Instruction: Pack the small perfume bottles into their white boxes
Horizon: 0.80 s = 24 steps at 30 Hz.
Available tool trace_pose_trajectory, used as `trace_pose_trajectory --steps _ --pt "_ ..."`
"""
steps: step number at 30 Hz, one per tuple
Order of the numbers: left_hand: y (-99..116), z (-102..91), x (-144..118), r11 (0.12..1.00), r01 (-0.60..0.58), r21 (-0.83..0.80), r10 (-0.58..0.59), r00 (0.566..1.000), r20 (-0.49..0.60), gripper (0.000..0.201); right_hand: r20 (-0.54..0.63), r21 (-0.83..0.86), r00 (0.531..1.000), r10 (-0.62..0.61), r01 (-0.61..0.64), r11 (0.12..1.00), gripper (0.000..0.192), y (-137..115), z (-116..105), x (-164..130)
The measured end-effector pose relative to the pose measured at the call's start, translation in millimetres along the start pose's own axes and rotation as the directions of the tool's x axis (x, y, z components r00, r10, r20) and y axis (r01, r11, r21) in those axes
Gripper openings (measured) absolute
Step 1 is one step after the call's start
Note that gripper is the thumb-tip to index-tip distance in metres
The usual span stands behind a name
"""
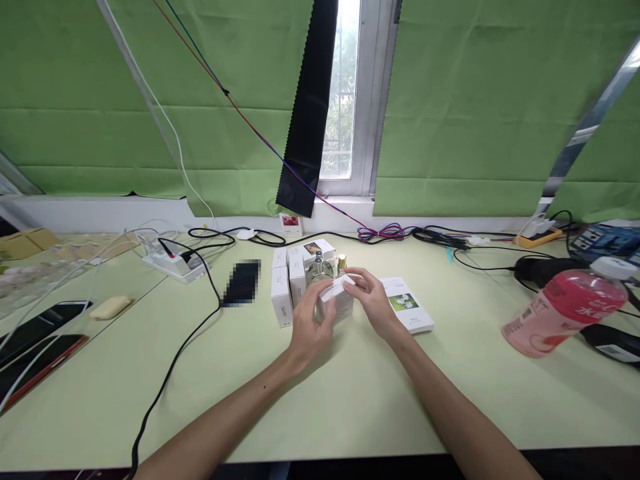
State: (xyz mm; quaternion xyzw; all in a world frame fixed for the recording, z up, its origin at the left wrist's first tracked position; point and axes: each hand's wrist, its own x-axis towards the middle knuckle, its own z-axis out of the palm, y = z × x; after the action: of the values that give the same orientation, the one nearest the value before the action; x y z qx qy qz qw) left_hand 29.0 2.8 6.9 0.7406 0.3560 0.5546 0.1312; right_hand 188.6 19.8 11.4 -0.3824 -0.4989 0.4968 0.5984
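Note:
My left hand (pixel 311 327) and my right hand (pixel 371 300) both grip a small white box (pixel 339 297) just above the pale green table (pixel 350 393). The left fingers wrap its near left side, the right fingers pinch its top right edge. Right behind the box stand a clear glass perfume bottle (pixel 319 269) with a silver top and a small gold cap (pixel 342 261). Several upright white boxes (pixel 283 293) stand to the left of my left hand. A flat white box with a flower picture (pixel 407 305) lies just right of my right hand.
A pink drink bottle (pixel 565 308) lies at the right. A white power strip (pixel 173 263) and black cables (pixel 175 360) cross the left side, next to a blurred dark phone (pixel 242 283). Two more phones (pixel 40 347) sit at the far left. Green curtains hang behind.

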Motion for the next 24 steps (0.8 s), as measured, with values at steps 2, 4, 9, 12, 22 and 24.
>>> trace_pose_trajectory --steps 2,4,9,12,22,24 --pt "1.8 0.1 -1.0 0.999 -0.024 0.024 0.024 1.000 -0.005 0.026 -0.069 -0.059 0.997 -0.038 0.034 0.998 0.040 3.6 -1.4 2.4" --pt "4.1 0.1 -1.7 0.999 -0.034 0.012 0.034 0.999 0.015 0.031 -0.132 -0.141 0.987 -0.090 0.071 0.987 0.039 6.7 -2.9 4.5" --pt "9.3 2.2 -7.1 0.993 -0.077 -0.084 0.087 0.990 0.115 0.048 -0.188 -0.253 0.969 -0.163 0.112 0.961 0.037 7.3 -6.0 6.3" --pt "10.4 4.5 -11.4 0.989 -0.113 -0.092 0.125 0.984 0.130 0.053 -0.145 -0.197 0.980 -0.135 0.105 0.975 0.038 4.0 -6.0 5.5" --pt "12.5 7.9 -10.1 0.970 -0.132 -0.206 0.134 0.991 -0.005 0.037 -0.010 -0.392 0.960 -0.279 0.253 0.885 0.041 -8.5 0.3 -8.3" --pt "11.8 7.1 -9.7 0.974 -0.138 -0.180 0.133 0.990 -0.040 0.034 0.055 -0.480 0.942 -0.332 0.317 0.818 0.035 -10.8 2.5 -13.1"
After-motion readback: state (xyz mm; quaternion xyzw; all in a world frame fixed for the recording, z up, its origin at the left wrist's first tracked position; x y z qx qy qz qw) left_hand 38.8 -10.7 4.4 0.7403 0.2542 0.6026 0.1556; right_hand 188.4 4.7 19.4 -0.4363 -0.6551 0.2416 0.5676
